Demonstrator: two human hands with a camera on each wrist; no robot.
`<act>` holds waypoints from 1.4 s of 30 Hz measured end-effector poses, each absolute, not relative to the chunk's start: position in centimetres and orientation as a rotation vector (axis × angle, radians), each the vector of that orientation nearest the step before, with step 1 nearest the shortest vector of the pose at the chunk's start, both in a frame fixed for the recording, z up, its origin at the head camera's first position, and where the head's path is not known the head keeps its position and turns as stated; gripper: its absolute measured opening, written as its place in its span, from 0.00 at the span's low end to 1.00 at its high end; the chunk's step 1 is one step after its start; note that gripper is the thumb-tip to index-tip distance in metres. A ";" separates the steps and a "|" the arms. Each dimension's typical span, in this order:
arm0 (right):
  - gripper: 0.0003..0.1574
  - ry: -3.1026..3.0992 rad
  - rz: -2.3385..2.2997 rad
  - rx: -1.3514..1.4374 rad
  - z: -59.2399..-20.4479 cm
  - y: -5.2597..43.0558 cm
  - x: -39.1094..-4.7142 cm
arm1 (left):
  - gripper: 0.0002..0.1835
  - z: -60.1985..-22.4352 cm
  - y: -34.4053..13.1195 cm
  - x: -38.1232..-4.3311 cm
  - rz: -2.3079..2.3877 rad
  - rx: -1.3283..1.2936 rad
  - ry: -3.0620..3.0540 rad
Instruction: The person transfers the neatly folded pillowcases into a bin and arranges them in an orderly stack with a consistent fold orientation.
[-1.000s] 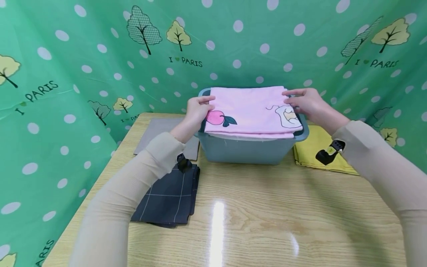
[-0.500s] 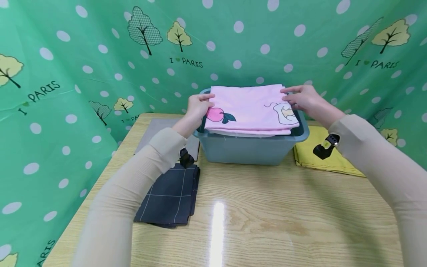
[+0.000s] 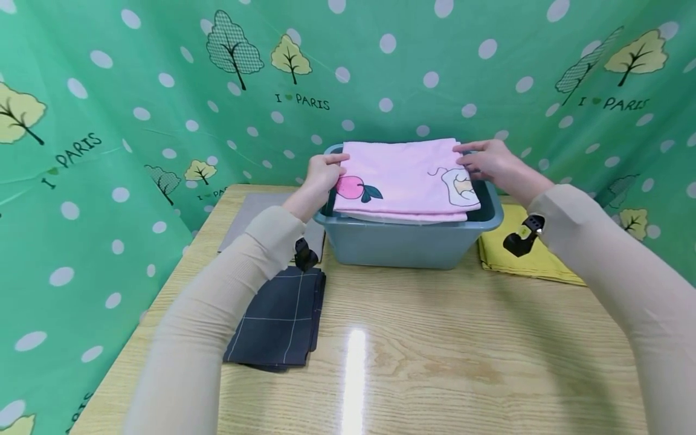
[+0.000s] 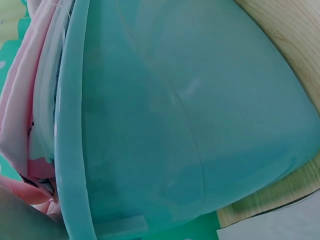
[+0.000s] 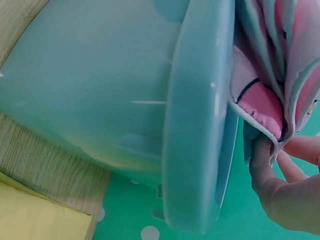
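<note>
A folded pink cloth (image 3: 402, 175) with a printed fruit and a cartoon figure lies over the top of a blue-grey plastic bin (image 3: 397, 244). My left hand (image 3: 321, 176) holds the cloth's left edge at the bin's rim; in the left wrist view only part of that hand (image 4: 30, 210) shows below the layers. On the other side, my right hand (image 3: 495, 162) pinches the cloth's right edge. The right wrist view shows the folded layers of the cloth (image 5: 262, 102) between the thumb and fingers of that hand (image 5: 287, 192), just outside the bin's rim.
Folded dark checked cloth (image 3: 277, 326) lies on the wooden table (image 3: 435, 350) at front left, with a grey folded cloth (image 3: 244, 217) behind it. Right of the bin is a yellow folded cloth (image 3: 505, 251). A green patterned curtain (image 3: 380, 72) hangs close behind.
My right hand has shifted a little left, and the pink cloth's right edge has moved in with it. The left hand has barely moved.
</note>
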State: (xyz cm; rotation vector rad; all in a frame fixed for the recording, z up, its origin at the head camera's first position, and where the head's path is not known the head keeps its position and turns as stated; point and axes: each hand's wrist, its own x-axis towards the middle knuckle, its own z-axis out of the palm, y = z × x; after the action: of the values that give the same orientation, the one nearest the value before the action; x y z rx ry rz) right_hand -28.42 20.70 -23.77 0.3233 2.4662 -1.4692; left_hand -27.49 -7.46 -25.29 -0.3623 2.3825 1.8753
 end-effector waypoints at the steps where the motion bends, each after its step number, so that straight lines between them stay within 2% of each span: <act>1: 0.29 2.463 -1.469 0.312 -23.8 20.7 -28.4 | 0.20 -25.3 -7.5 -27.5 1.861 -0.359 2.385; 24: 0.33 2.480 -1.364 0.182 -24.8 20.7 -28.7 | 0.28 -26.0 -7.7 -28.1 1.606 -0.207 2.401; 42: 0.24 2.747 -1.146 -0.351 -24.9 19.0 -25.9 | 0.18 -25.9 -8.1 -25.3 1.618 0.164 2.664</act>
State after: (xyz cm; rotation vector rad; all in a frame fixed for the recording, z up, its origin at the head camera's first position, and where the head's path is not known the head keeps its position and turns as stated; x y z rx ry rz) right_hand -25.88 18.99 -24.91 -0.3511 2.7467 -1.1456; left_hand -25.27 -8.14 -25.89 0.1639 2.6643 1.6176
